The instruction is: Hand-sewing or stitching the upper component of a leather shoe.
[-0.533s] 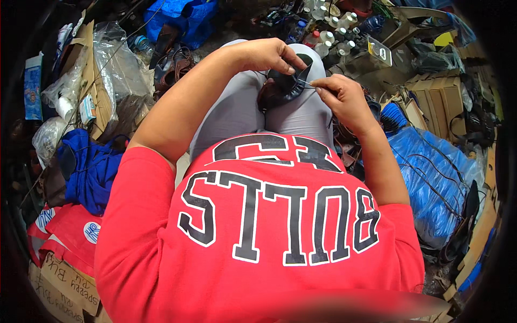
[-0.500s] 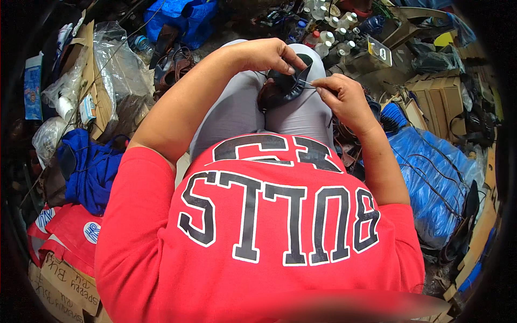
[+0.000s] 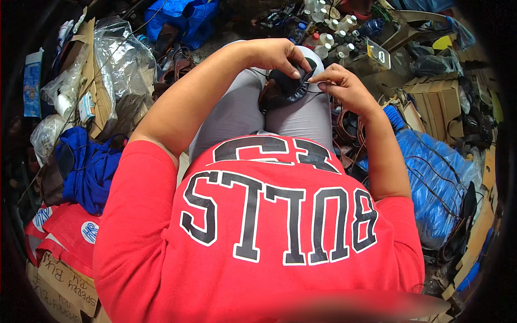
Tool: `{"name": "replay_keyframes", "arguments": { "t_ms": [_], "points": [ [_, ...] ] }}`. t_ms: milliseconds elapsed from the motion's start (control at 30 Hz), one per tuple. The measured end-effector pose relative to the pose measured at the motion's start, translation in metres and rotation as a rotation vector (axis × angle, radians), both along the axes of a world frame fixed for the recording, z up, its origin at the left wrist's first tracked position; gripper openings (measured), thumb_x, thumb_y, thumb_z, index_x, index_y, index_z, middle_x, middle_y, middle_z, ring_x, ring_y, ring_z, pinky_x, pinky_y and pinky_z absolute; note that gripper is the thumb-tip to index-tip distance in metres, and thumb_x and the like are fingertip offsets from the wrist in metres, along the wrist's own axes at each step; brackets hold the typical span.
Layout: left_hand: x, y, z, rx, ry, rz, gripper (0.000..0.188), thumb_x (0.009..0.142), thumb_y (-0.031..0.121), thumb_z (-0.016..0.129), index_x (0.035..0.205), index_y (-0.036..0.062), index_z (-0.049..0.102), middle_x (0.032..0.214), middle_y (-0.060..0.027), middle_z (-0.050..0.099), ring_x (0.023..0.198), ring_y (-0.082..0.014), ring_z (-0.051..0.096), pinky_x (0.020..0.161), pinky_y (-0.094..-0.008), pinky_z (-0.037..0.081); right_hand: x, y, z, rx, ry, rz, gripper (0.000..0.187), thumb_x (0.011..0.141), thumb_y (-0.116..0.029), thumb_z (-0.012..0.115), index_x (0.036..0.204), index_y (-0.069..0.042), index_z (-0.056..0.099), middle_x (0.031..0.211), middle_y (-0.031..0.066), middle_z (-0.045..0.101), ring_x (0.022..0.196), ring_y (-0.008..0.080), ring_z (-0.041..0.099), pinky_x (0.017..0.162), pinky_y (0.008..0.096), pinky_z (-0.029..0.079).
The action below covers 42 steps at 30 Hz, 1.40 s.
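Note:
A black leather shoe [image 3: 285,92] with a gathered, puckered edge lies across my grey-trousered thighs, near my knees. My left hand [image 3: 281,56] reaches over it from the far left, thumb and fingers closed on the raised dark edge of its opening. From the right, my right hand [image 3: 342,85] pinches at that same edge, its thumb and forefinger close to the left fingertips. What lies in this pinch is too small to make out. A dark thread curves out beside the shoe under my right fingers. The shoe's inside is partly hidden by my left hand.
Several small bottles [image 3: 326,39] stand beyond my knees. At right are a blue plastic-wrapped bundle [image 3: 431,183] and stacked cardboard [image 3: 433,99]. Clear plastic sheeting [image 3: 121,59], brown footwear [image 3: 180,64], a blue cloth [image 3: 89,172] and a red bag [image 3: 75,231] crowd the left.
My right hand has moved slightly left and up, right against the shoe's edge. The thin metal needle seen earlier between it and the shoe is no longer distinct. My left hand stays on the shoe.

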<state>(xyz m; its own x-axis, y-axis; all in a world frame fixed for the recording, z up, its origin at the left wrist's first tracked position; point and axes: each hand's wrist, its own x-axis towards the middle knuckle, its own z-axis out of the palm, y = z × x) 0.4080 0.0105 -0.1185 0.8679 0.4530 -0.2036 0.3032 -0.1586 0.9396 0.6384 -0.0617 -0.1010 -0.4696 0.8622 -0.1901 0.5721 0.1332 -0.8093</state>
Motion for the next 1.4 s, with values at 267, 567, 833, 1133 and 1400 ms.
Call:
{"name": "replay_keyframes", "arguments": {
  "t_ms": [267, 567, 833, 1133, 1400],
  "points": [
    [0.003, 0.001, -0.001, 0.060, 0.062, 0.016, 0.038, 0.073, 0.007, 0.070, 0.111, 0.0033, 0.063, 0.102, -0.0070, 0.066, 0.095, -0.0141, 0.058, 0.090, -0.0285, 0.041, -0.002, 0.001, -0.021, -0.152, 0.253, -0.031, 0.018, 0.080, -0.007, 0.063, 0.096, -0.011, 0.070, 0.088, -0.0003, 0.058, 0.085, 0.0088, 0.052, 0.077, 0.0236, 0.041],
    [-0.004, -0.016, 0.007, 0.268, 0.033, 0.201, 0.031, 0.070, 0.010, 0.073, 0.100, 0.0065, 0.067, 0.093, -0.0071, 0.067, 0.094, -0.0158, 0.058, 0.088, -0.0296, 0.042, 0.000, -0.010, -0.015, -0.105, 0.238, -0.047, 0.019, 0.081, -0.010, 0.063, 0.099, -0.011, 0.070, 0.085, -0.0004, 0.053, 0.082, 0.0098, 0.049, 0.074, 0.0235, 0.040],
    [0.001, -0.013, -0.002, 0.270, 0.022, 0.170, 0.030, 0.070, 0.011, 0.073, 0.099, 0.0069, 0.067, 0.094, -0.0079, 0.066, 0.095, -0.0180, 0.058, 0.087, -0.0291, 0.043, -0.014, -0.016, -0.020, -0.214, 0.348, -0.132, 0.018, 0.080, -0.008, 0.065, 0.097, -0.008, 0.070, 0.085, -0.0023, 0.056, 0.080, 0.0073, 0.051, 0.071, 0.0218, 0.041],
    [-0.040, -0.055, 0.007, 0.655, -0.059, 0.470, 0.030, 0.073, -0.002, 0.058, 0.101, 0.0073, 0.062, 0.096, -0.0100, 0.056, 0.087, -0.0194, 0.057, 0.074, -0.0297, 0.046, -0.030, -0.038, 0.002, 0.223, 0.083, -0.156, 0.019, 0.077, -0.007, 0.067, 0.095, -0.009, 0.069, 0.073, 0.0039, 0.051, 0.069, 0.0143, 0.051, 0.064, 0.0263, 0.042],
    [-0.039, -0.097, -0.011, 0.887, 0.055, 0.635, 0.018, 0.071, 0.000, 0.066, 0.086, 0.0097, 0.070, 0.069, -0.0056, 0.053, 0.066, -0.0214, 0.056, 0.061, -0.0292, 0.045, -0.042, -0.059, -0.010, 0.559, -0.117, -0.171, 0.029, 0.075, -0.006, 0.063, 0.103, -0.014, 0.065, 0.073, 0.0072, 0.054, 0.069, 0.0245, 0.054, 0.066, 0.0356, 0.040]
  ]
}}
